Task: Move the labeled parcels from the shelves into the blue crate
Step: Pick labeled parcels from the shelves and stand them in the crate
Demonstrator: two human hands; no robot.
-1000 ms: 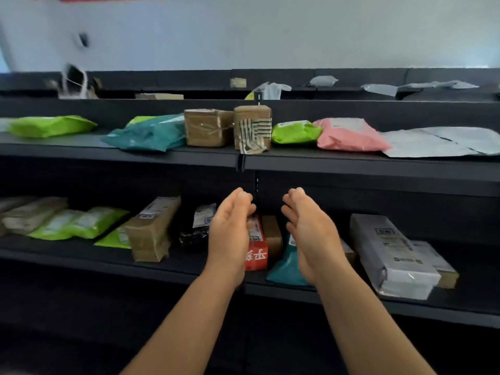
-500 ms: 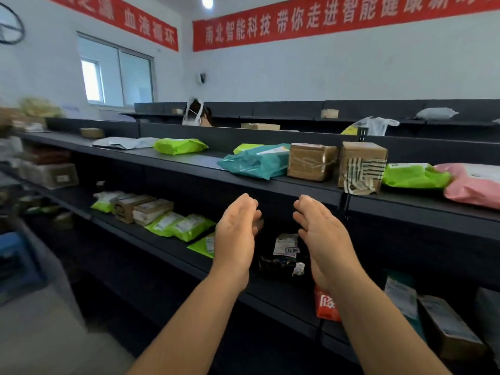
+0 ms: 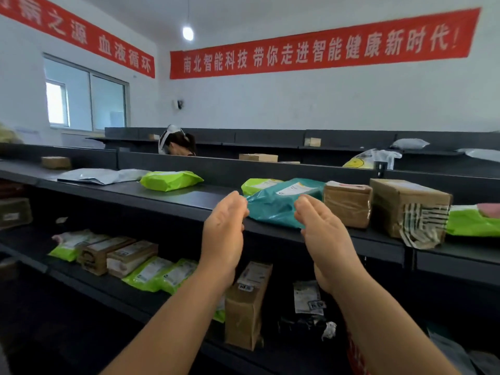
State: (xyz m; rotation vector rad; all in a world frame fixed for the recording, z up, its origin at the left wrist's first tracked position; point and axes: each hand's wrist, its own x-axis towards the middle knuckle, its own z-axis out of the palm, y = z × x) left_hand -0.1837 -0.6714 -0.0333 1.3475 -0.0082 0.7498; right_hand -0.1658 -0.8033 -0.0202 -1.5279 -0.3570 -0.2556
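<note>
Reaching toward the upper shelf [image 3: 189,197], the left hand [image 3: 223,236] and right hand [image 3: 323,239] flank the near end of the teal parcel [image 3: 281,204], fingers relaxed and extended, grasping nothing; contact cannot be confirmed. Judged risk: the slick, soft poly mailer may sag or slide from a flat-palmed grip, and dragging it could nudge the adjoining taped cardboard box [image 3: 347,204] or the green pouch [image 3: 258,185] behind. Remaining parcels are glossy pouches and rigid, tape-wrapped cartons. No blue crate is in view.
</note>
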